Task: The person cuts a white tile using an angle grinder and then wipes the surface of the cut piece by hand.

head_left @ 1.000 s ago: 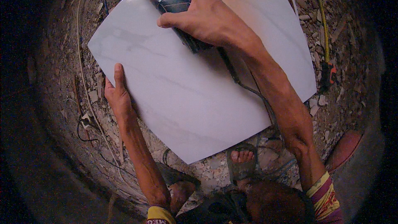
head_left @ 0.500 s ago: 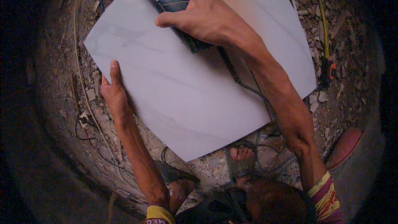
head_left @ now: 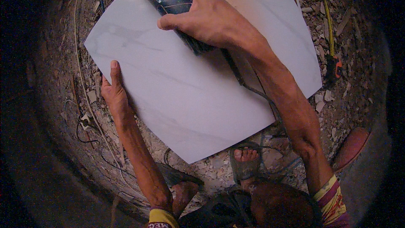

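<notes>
My right hand [head_left: 213, 19] is wrapped round the dark body of an angle grinder [head_left: 173, 0] at the top of the view. The grinder's head and disc lie at or beyond the upper edge, so I cannot see them. Beneath it spreads a white, grey-veined tile [head_left: 168, 84], with a dark line running down to its near edge under my right forearm. My left hand [head_left: 114, 93] grips the tile's left edge, thumb flat on top and fingers mostly hidden beneath. The grinder's black cord [head_left: 236, 69] trails back over the tile under my right arm.
Rubble and broken chips [head_left: 215, 164] cover the ground. A yellow cable [head_left: 327, 21] ends at a black-and-orange connector [head_left: 337, 69] on the right. A pale cable [head_left: 80, 67] and a small white socket [head_left: 86, 121] lie left. My sandalled foot [head_left: 246, 160] is close to the tile; a reddish rounded object [head_left: 351, 147] lies right.
The tile and my left hand have shifted very slightly left. My right hand keeps its grip on the grinder in nearly the same place.
</notes>
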Available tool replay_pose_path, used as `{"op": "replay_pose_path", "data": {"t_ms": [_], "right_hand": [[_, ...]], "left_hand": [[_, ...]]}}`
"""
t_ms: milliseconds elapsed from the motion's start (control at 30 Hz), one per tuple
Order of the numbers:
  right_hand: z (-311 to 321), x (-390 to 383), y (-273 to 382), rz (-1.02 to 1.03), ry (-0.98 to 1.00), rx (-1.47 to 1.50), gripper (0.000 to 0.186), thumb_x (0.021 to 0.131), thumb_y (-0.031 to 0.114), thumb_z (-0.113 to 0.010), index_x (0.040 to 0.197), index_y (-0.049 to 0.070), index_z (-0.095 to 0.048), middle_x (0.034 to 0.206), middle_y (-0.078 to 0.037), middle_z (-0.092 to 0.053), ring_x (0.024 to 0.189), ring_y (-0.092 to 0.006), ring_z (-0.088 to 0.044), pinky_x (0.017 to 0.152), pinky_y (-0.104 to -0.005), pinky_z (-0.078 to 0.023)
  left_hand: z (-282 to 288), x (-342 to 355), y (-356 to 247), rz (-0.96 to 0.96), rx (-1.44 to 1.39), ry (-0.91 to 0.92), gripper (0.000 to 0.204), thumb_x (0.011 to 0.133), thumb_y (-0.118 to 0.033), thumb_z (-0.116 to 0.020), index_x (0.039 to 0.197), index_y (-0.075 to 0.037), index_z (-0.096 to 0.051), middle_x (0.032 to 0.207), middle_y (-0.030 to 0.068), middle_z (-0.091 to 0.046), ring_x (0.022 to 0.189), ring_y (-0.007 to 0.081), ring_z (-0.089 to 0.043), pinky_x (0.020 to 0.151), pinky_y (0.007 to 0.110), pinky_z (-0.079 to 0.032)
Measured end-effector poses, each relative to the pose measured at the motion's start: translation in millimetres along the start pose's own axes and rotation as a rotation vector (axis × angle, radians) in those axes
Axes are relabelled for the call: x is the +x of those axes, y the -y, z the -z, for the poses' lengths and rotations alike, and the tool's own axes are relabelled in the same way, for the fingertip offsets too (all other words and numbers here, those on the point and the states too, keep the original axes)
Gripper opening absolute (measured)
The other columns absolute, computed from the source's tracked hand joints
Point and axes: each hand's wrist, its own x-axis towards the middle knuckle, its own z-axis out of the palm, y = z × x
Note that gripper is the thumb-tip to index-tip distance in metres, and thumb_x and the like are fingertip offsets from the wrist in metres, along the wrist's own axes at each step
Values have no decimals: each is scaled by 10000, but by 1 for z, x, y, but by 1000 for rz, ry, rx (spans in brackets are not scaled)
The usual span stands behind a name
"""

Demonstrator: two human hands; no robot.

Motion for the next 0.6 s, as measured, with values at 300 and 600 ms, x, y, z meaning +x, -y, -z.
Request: {"op": "replay_pose_path", "data": {"t_ms": [300, 600], "right_hand": [[1, -2, -4, -7, 3, -2, 681, 773, 481, -882, 1097, -106, -767, 948, -232, -775, 870, -326, -763, 829, -447, -618], [-1, -11, -5, -8, 9, 0, 650, 796, 461, -885, 1114, -91, -762, 917, -190, -761, 831, -284, -738, 794, -425, -602]], "left_hand": [[-5, -4, -4, 6, -40, -13, 661, 1061, -423, -818, 1509, 25, -633, 1397, 89, -732, 1186, 179, -689, 1069, 341, -531], [-3, -4, -7, 31, 5, -10, 669, 1060, -447, -813, 1515, 10, -636, 1417, 94, -723, 1191, 188, -689, 1070, 347, -532]]}}
